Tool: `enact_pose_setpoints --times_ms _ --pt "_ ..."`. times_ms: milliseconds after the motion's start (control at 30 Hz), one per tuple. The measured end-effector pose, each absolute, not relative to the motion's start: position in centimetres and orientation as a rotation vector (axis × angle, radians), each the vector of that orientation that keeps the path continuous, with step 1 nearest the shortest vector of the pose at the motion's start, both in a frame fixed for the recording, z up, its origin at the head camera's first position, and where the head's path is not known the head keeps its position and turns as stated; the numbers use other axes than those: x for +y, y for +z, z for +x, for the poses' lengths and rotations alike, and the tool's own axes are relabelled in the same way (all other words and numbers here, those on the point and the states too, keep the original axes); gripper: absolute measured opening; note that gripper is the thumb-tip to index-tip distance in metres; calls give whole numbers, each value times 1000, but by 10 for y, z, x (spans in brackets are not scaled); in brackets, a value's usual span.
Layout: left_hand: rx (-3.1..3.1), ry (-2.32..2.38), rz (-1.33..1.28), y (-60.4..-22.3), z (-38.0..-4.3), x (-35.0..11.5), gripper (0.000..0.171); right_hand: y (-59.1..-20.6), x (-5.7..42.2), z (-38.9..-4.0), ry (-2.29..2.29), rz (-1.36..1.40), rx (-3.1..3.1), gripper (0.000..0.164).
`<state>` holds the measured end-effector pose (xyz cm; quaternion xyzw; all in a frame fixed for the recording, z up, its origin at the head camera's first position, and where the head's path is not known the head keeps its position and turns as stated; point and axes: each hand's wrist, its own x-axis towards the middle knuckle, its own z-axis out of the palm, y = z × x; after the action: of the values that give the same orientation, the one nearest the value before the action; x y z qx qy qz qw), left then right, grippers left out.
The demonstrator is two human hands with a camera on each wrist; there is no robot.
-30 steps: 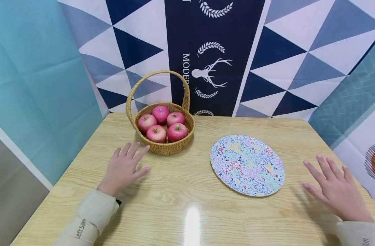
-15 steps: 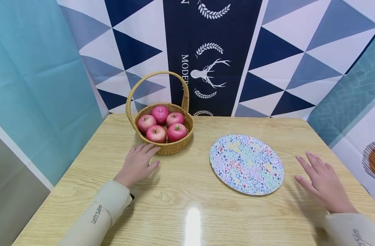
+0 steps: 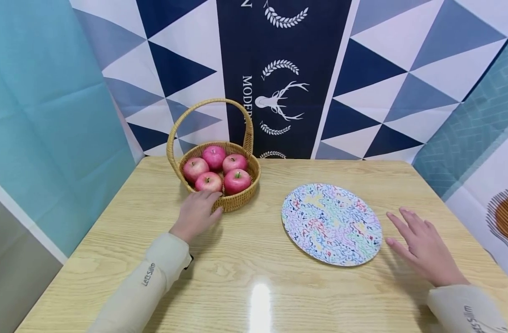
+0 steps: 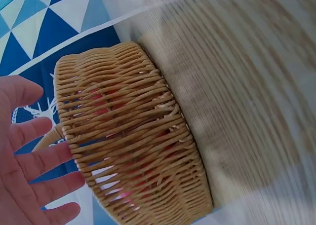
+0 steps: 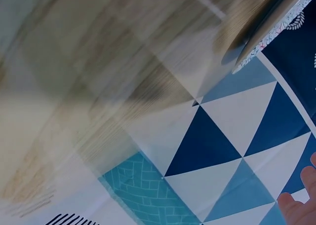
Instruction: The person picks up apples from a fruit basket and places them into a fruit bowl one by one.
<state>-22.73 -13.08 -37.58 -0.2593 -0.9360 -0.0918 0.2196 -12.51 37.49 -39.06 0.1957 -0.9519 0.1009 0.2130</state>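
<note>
Several pink-red apples (image 3: 238, 181) lie in a woven wicker basket (image 3: 237, 202) with a tall arched handle, at the back left of the table. My left hand (image 3: 197, 213) is at the basket's near rim, its fingers over the edge by the nearest apple (image 3: 208, 182); in the left wrist view its fingers (image 4: 49, 161) are spread beside the wicker wall. Whether they touch the rim I cannot tell. A round plate-like disc (image 3: 332, 224) with a multicoloured squiggle pattern lies right of centre. Just right of the disc, my right hand (image 3: 424, 247) hovers with loosely extended fingers, holding nothing.
The light wood table (image 3: 220, 282) runs up to a wall cloth with blue and white triangles (image 3: 374, 97). A teal cloth (image 3: 66, 115) hangs along the left side. Bright glare (image 3: 260, 307) shows on the table's near part.
My left hand has moved right and forward, from beside the basket to its near rim. My right hand has shifted slightly left, nearer the patterned disc. The apples and basket stay in place.
</note>
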Motion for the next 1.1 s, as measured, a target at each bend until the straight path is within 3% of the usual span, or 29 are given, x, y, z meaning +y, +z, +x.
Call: enact_pose_setpoints --times_ms 567,1100 --pt "-2520 -132 -631 -383 -244 -115 16 -389 366 -128 253 540 -2654 61" --pt "-2441 -128 -593 -386 -233 -104 17 -388 362 -128 265 550 -2667 58"
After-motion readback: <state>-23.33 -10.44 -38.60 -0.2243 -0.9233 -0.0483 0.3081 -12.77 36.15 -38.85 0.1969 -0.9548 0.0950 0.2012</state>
